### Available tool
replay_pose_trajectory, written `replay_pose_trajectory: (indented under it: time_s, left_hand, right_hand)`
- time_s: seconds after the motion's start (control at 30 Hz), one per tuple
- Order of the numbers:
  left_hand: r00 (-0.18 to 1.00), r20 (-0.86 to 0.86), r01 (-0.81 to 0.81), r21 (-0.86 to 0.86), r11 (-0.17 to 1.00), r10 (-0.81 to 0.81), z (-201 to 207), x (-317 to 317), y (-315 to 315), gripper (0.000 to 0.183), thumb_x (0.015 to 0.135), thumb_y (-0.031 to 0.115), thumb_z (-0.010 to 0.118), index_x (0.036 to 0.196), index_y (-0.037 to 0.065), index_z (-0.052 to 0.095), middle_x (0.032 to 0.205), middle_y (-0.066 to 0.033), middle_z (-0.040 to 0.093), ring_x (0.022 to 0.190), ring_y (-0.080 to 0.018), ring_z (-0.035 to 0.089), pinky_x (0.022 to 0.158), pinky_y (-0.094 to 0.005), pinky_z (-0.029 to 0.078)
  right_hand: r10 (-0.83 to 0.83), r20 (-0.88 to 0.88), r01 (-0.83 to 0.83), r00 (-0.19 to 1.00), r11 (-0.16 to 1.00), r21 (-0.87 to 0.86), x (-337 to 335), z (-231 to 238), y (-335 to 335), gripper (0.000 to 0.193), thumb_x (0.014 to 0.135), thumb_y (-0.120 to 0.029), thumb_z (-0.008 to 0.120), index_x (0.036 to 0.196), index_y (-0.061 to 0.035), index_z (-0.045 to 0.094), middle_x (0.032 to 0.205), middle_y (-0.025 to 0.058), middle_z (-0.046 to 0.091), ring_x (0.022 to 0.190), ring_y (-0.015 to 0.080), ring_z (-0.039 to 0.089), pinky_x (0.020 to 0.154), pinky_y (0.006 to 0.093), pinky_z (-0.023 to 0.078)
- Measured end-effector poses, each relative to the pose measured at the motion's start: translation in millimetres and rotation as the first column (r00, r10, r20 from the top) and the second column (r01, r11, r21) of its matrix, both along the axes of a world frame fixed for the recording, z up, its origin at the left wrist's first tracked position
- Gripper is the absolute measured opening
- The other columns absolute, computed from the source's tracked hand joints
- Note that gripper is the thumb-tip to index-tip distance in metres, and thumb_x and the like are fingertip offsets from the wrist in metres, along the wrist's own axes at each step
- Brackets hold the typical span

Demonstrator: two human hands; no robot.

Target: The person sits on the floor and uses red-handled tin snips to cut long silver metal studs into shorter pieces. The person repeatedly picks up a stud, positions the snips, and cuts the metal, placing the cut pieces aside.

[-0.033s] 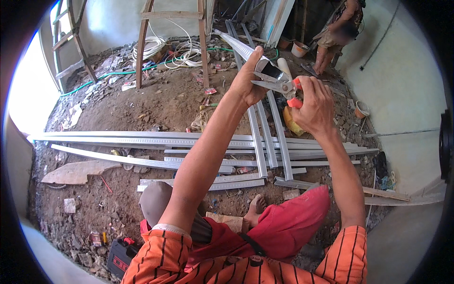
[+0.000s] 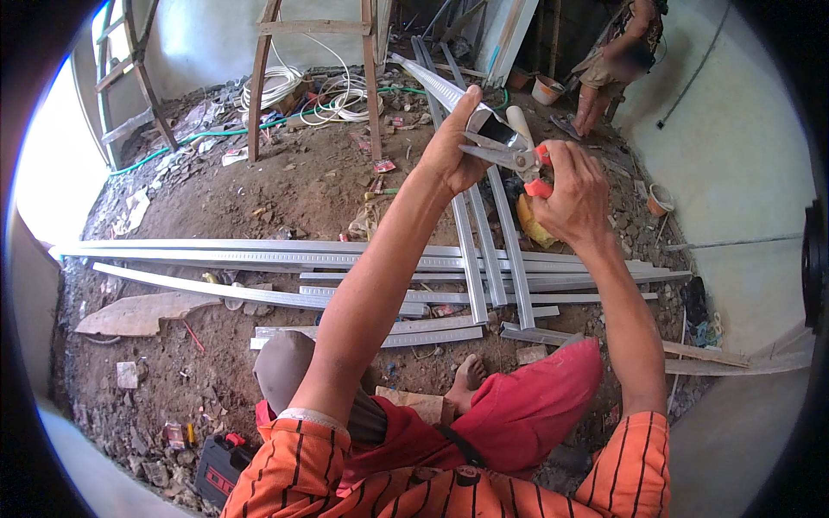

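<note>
My left hand [image 2: 451, 148] is raised in front of me and grips a long silver metal channel [image 2: 425, 83] near its cut end. My right hand [image 2: 577, 197] is closed around the red handles of a pair of tin snips [image 2: 511, 156]. The snips' grey blades meet the end of the channel right beside my left thumb. Both arms reach out over my bent knees in red shorts.
Several long metal channels [image 2: 363, 257] lie across the dirt floor, some pointing away from me. Wooden trestle legs [image 2: 259, 86] and white cable coils [image 2: 341, 91] stand behind. A person [image 2: 617, 60] crouches back right near a bucket [image 2: 547, 89]. A red-black power tool [image 2: 220, 466] lies lower left.
</note>
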State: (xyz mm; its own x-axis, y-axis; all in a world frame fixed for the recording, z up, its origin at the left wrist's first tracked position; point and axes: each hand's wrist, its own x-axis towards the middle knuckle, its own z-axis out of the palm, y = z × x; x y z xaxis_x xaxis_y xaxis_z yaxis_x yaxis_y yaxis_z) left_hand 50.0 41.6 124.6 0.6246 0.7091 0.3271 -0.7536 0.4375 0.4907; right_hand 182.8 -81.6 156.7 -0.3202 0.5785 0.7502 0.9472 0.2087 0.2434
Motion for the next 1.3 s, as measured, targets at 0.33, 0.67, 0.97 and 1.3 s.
replay_pose_trajectory:
  time_s: [0.33,0.67,0.97,1.3]
  left_hand:
    - [1.000,-0.024,-0.012,-0.006,1.000,0.012,9.0,-12.9,-2.9,0.042,0.088,0.043,0.050,0.101,0.004,0.052,0.093,-0.0108,0.059,0.082,-0.0220,0.061,0.075,-0.0386,0.054]
    - [0.939,-0.331,0.095,-0.012,0.995,-0.094,-43.3,-3.1,-24.0,0.054,0.088,0.033,0.038,0.125,-0.007,0.034,0.114,-0.0227,0.052,0.101,-0.0336,0.057,0.091,-0.0443,0.046]
    - [0.889,-0.423,0.162,-0.068,0.985,-0.175,-81.4,11.3,-26.6,0.056,0.085,0.037,0.045,0.123,-0.004,0.042,0.112,-0.0202,0.056,0.097,-0.0322,0.060,0.088,-0.0438,0.048]
    - [0.941,-0.309,0.149,0.022,0.989,-0.135,-74.2,20.6,-31.4,0.054,0.089,0.032,0.040,0.128,-0.005,0.031,0.117,-0.0235,0.051,0.101,-0.0354,0.058,0.090,-0.0499,0.046]
  right_hand:
    - [0.114,-0.381,-0.160,0.917,0.983,-0.091,5.5,-18.4,-6.4,0.040,0.065,-0.002,0.058,0.104,-0.0042,0.049,0.088,0.0142,0.057,0.083,0.0327,0.060,0.074,0.0390,0.048]
    - [0.119,-0.685,-0.181,0.719,0.983,-0.019,26.8,-70.7,-39.6,0.028,0.074,-0.005,0.057,0.101,-0.0025,0.051,0.081,0.0094,0.056,0.074,0.0221,0.060,0.067,0.0308,0.047]
    - [-0.210,-0.961,-0.329,0.182,0.908,-0.261,-5.6,-165.7,-97.4,0.022,0.083,-0.015,0.058,0.097,0.0000,0.052,0.077,0.0031,0.052,0.066,0.0103,0.049,0.062,0.0251,0.042]
    - [-0.093,-0.640,0.068,0.763,0.996,-0.063,17.4,-121.0,-113.2,0.022,0.083,-0.011,0.058,0.100,-0.0006,0.050,0.087,0.0090,0.053,0.081,0.0167,0.052,0.070,0.0317,0.043]
